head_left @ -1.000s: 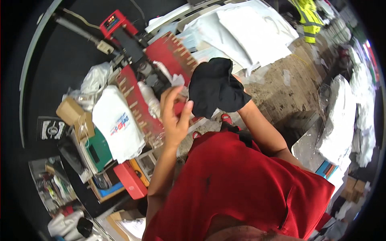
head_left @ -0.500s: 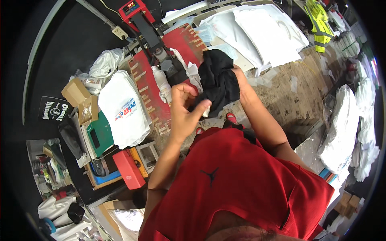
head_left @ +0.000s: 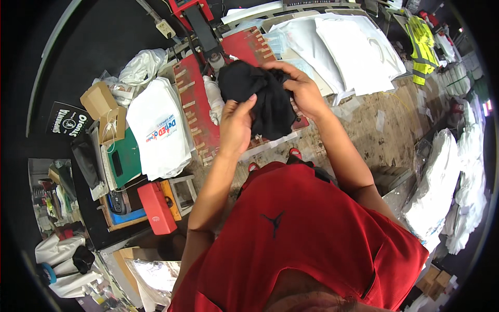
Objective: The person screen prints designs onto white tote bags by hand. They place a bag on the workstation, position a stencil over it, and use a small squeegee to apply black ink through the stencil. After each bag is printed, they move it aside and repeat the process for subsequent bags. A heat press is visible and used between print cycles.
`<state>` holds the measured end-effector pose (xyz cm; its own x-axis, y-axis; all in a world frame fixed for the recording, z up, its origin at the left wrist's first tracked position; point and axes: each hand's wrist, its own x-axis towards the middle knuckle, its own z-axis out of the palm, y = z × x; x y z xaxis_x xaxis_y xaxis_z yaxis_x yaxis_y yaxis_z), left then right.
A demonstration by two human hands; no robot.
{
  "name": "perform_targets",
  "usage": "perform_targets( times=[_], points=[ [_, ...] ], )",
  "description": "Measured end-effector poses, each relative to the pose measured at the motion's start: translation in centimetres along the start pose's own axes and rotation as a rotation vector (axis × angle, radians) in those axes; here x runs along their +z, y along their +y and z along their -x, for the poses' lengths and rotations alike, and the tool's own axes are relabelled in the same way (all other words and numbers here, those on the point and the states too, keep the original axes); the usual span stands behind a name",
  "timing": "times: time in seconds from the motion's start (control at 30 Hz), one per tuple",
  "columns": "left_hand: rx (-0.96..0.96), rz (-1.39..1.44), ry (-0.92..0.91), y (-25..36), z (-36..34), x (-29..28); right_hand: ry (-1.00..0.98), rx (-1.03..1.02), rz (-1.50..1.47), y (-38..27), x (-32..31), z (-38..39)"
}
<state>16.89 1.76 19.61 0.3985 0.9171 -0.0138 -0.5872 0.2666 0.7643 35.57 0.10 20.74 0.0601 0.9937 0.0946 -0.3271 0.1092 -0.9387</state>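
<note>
Both my hands hold a bunched black cloth [head_left: 273,112] up in front of me, above the red bench top. My left hand [head_left: 236,125] pinches its left side, thumb on top. On the upper right, my right hand [head_left: 304,93] grips the cloth with bent fingers, some of them hidden in its folds. The fabric hangs down in loose folds between the hands. Just left of it, a white wrapped roll [head_left: 213,101] lies on the red bench top [head_left: 189,99], whose edges carry strips of tape.
A red and black press machine [head_left: 200,28] stands behind the cloth. White sheets [head_left: 353,54] are piled at the far right. To the left lie stacked white printed bags [head_left: 158,135], an open cardboard box [head_left: 109,117] and a red box [head_left: 157,208]. White bundles [head_left: 434,182] line the right side.
My left hand has closed onto the cloth's left side, where its fingers were apart before. The cloth is spread wider and sits further left. My right hand has shifted up over its top right.
</note>
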Motion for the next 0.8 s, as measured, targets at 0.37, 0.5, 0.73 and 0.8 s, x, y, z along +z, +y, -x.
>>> perform_targets(
  times=[0.37,0.5,0.73,0.8],
  points=[
    [0.259,-0.416,-0.015,3.3,-1.9,1.7,-0.023,0.053,0.328,-1.2,0.6,5.8],
    [0.321,-0.83,-0.204,4.4,-1.8,4.6,-0.004,-0.091,0.621,0.1,2.8,4.4],
    [0.295,-0.583,-0.21,11.4,-3.2,6.4,0.04,0.147,0.237,-0.7,-1.5,1.4],
    [0.331,-0.58,-0.152,12.6,-4.4,6.0,0.066,0.442,-0.436,-1.9,-2.6,1.5]
  ],
)
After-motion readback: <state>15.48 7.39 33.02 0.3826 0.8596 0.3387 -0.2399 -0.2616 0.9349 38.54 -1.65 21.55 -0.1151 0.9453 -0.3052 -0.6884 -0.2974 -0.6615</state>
